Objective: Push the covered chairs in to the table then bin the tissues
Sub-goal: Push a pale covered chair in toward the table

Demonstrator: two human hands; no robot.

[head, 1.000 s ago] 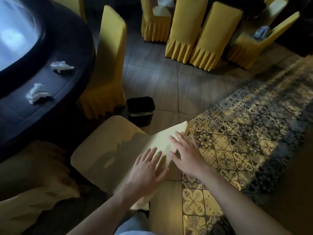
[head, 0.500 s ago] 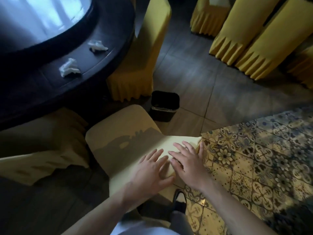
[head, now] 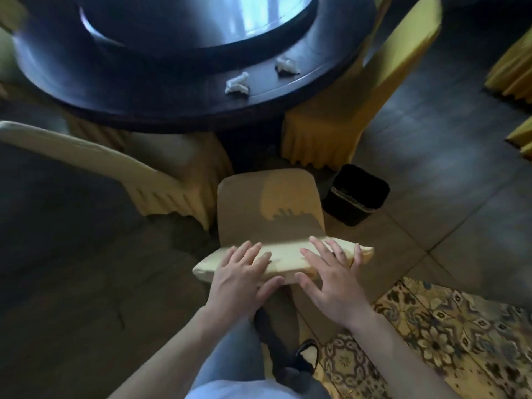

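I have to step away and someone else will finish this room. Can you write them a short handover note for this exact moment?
Left hand and right hand: both open, pressing flat on the top of the near chair's backrest.
That chair's seat is not yet under the round table.
Two crumpled tissues lie on the table's edge.
Black bin stands on the floor right of the chair.
Left to do: finish pushing the chair in, then bin both tissues.
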